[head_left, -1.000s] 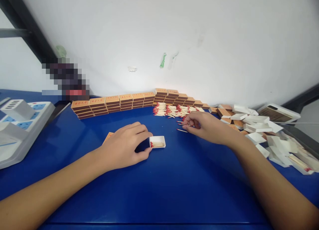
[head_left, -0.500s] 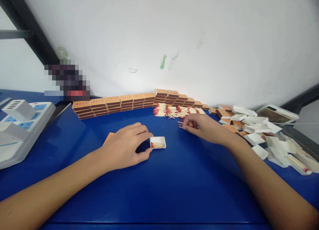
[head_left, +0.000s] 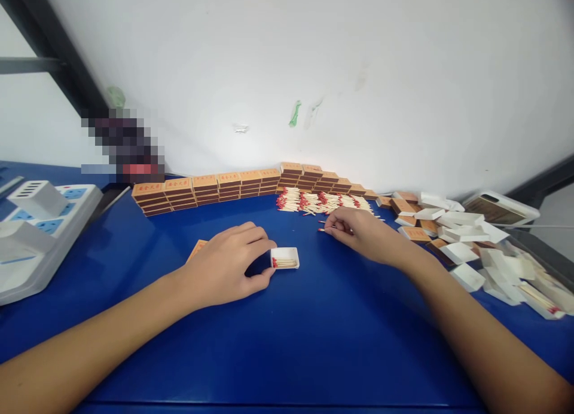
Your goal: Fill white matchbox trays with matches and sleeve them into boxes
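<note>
My left hand (head_left: pixel 235 261) grips the left end of a small white matchbox tray (head_left: pixel 290 252) between thumb and fingers. Several red-headed matches (head_left: pixel 286 263) lie in that tray, heads toward my hand. An orange matchbox cover (head_left: pixel 197 248) shows partly behind my left hand. My right hand (head_left: pixel 352 227) is closed in a pinch, with red match heads poking out past the fingertips on the left. Just behind it spreads a pile of loose matches (head_left: pixel 311 201) on the blue table.
Stacked orange matchboxes (head_left: pixel 204 187) form a row along the white wall. To the right lies a heap of white trays (head_left: pixel 466 232) and matchbox covers (head_left: pixel 413 233), beside a pale device (head_left: pixel 502 208). A power strip (head_left: pixel 85 202) with plugs sits at the left.
My right hand still pinches matches and has shifted very slightly; fewer match heads show at its fingertips. My left hand and the tray stay in place. The view has tilted a little.
</note>
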Demonstrator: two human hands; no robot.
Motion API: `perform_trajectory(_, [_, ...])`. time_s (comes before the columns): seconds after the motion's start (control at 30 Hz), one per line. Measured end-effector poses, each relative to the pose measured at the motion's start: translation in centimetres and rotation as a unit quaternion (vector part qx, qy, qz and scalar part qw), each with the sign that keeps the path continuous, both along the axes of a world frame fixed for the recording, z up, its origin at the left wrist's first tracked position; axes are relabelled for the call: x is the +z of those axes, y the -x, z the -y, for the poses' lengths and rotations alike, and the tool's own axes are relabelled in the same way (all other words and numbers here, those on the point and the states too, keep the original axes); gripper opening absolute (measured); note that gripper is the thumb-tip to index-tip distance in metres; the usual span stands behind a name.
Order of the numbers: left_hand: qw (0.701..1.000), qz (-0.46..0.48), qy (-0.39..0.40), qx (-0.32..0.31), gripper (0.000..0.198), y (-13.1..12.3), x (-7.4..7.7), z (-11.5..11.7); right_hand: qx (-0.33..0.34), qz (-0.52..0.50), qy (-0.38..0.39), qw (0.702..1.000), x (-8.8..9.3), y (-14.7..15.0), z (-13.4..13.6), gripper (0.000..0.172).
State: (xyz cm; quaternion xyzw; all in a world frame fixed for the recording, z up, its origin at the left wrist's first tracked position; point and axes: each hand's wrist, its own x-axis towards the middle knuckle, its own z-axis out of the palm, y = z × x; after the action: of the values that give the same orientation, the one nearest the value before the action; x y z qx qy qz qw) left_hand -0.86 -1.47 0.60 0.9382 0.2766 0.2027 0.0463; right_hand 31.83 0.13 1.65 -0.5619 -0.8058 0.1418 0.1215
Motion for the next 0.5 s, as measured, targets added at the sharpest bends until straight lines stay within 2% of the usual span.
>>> perform_trajectory(0.1, [1.000,0.001,0.000,0.001,0.028,-0.1,0.0,0.0,0.026,-0.021,-0.017,0.999,0.3,1.4,1.0,0.018])
perform_trajectory(0.3, [1.000,0.006,-0.006,0.003,0.025,-0.5,0.0,0.2,0.096,-0.053,-0.081,0.991,0.6,6.3,4.1,0.010])
perform_trajectory(0.5, [1.000,0.007,-0.006,-0.001,0.021,-0.8,0.2,0.4,0.115,0.102,-0.119,0.981,0.0,9.2,5.4,0.013])
